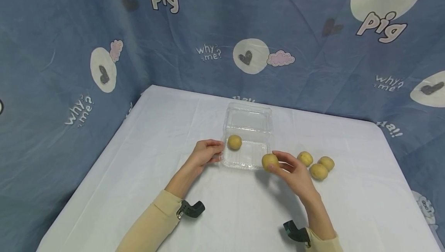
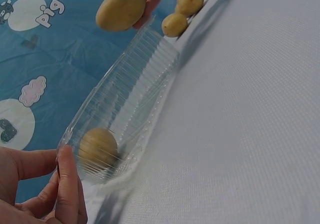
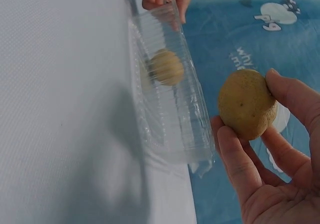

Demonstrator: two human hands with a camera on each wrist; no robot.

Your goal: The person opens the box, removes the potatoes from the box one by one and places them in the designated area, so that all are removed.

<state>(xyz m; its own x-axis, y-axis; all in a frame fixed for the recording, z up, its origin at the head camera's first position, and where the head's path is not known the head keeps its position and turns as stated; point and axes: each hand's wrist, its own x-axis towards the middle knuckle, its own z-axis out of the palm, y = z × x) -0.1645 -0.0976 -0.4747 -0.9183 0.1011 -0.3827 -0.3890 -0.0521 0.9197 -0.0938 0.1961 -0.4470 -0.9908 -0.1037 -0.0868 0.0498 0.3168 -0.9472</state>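
A transparent plastic clamshell box (image 1: 247, 153) lies with its lid (image 1: 247, 118) folded back toward the curtain. One yellow potato (image 1: 234, 142) sits inside its base at the left end. My left hand (image 1: 208, 152) pinches the box's left rim between thumb and fingers, as the left wrist view shows up close. Over the box's near right corner, my right hand (image 1: 290, 171) holds a second potato (image 3: 247, 104) by the fingertips, raised above the table. Right of that hand, three loose potatoes (image 1: 318, 171) lie grouped on the cloth.
A white cloth covers the table (image 1: 156, 128). Behind it and along its left side hangs a blue printed curtain (image 1: 208, 24). Each wrist carries a dark camera mount (image 1: 193, 209) that juts inward over the cloth.
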